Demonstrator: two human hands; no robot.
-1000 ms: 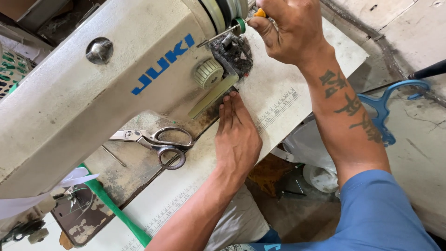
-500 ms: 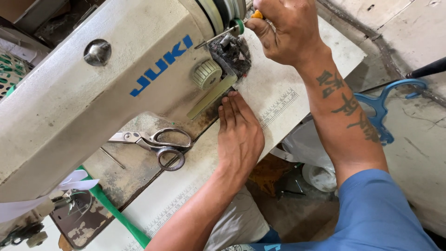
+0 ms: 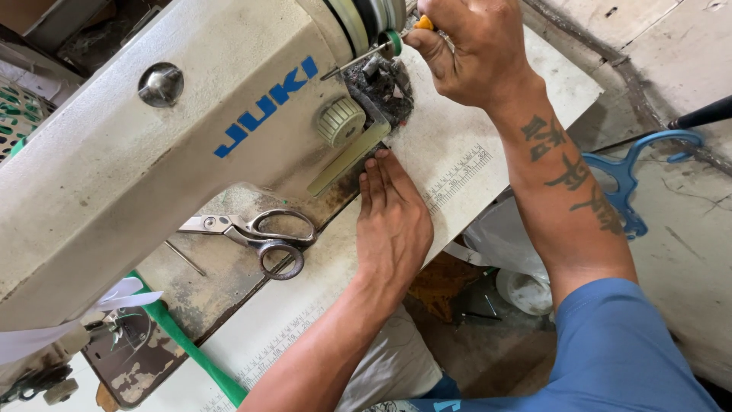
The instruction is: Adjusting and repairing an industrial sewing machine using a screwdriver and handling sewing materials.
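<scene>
My right hand (image 3: 476, 46) gripping green-and-orange-handled screwdriver (image 3: 381, 47), shaft pointing left into cream metal sewing machine (image 3: 152, 152) | left hand (image 3: 393, 221) pressing flat below it.

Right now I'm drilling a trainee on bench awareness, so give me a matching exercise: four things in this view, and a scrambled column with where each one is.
Things:
1. scissors
2. screwdriver
3. left hand
4. hanger

Places:
A. flat on the table edge beside the machine
B. on the floor past the right forearm
C. on the worn machine bed
D. in the right hand, tip at the machine's linty end

Pairs: 1-C, 2-D, 3-A, 4-B
</scene>
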